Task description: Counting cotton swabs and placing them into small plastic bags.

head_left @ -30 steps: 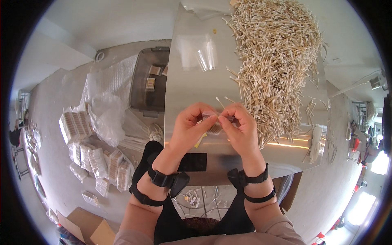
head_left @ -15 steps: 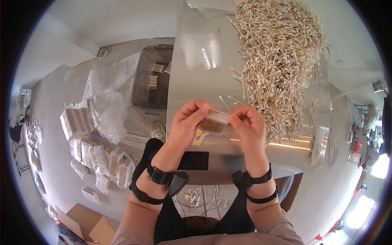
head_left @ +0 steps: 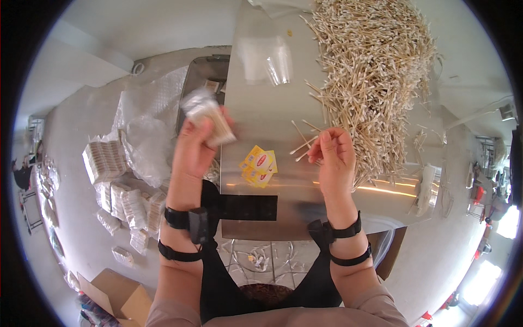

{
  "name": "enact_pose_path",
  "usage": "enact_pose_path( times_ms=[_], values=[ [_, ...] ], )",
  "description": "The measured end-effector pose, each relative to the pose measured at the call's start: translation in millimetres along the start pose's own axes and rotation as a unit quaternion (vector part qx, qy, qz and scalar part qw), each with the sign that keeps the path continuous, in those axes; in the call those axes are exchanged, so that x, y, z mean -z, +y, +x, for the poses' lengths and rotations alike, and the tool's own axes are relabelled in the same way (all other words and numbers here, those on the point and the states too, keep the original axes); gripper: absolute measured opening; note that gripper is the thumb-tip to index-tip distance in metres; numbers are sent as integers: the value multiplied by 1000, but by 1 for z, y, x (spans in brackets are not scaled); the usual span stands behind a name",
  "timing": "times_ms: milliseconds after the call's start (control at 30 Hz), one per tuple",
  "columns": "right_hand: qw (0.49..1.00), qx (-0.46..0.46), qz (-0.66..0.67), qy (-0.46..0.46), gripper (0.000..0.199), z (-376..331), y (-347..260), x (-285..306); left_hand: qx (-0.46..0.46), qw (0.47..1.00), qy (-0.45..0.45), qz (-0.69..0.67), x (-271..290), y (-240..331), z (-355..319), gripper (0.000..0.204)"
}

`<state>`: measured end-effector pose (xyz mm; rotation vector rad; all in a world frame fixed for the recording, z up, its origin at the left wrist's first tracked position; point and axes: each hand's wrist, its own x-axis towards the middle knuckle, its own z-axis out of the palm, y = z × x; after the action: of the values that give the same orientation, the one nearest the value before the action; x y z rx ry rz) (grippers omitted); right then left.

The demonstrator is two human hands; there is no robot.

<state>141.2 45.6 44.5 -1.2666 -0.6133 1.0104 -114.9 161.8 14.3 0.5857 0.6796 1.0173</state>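
My left hand [head_left: 197,143] holds a clear plastic bag of cotton swabs [head_left: 213,121] over the left edge of the table, beside the grey bin. Motion blurs the bag, and the wooden sticks show toward its lower end. My right hand [head_left: 335,155] is over the table with its fingers loosely curled and nothing visible in them. Several loose cotton swabs [head_left: 304,143] lie at its fingertips, next to a big heap of cotton swabs [head_left: 376,87]. Between my hands, yellow printed cards [head_left: 259,165] lie overlapping on the table.
Clear plastic bags [head_left: 277,65] lie toward the far side of the metal table [head_left: 294,210]. The grey bin [head_left: 188,82] at its left holds small packs. On the floor are stacked swab packs [head_left: 103,162], bubble wrap [head_left: 144,150] and an open cardboard box [head_left: 117,297].
My left hand has carried the bagged swabs left, away from my right hand, which has let go of the bag. The yellow cards are now uncovered.
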Motion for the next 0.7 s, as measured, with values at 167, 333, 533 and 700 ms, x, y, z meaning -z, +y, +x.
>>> enact_pose_path(
  times_ms=[167, 333, 533, 700],
  values=[
    [1000, -9, -8, 6, 8, -1, 8, 7, -77, 984, 158, -19, 112, 7, 56, 34],
    [995, -46, -72, -52, 7, -21, 18, 5, 149, 934, 165, 278, 183, -29, 116, 26],
    [991, -39, -104, -73, 4, -42, 26, 13, 203, 793, 140, 557, 226, -125, 177, 42],
    [993, -40, -95, -62, 4, -43, 22, 9, 279, 743, 70, 604, 291, -164, 195, 34]
  ],
)
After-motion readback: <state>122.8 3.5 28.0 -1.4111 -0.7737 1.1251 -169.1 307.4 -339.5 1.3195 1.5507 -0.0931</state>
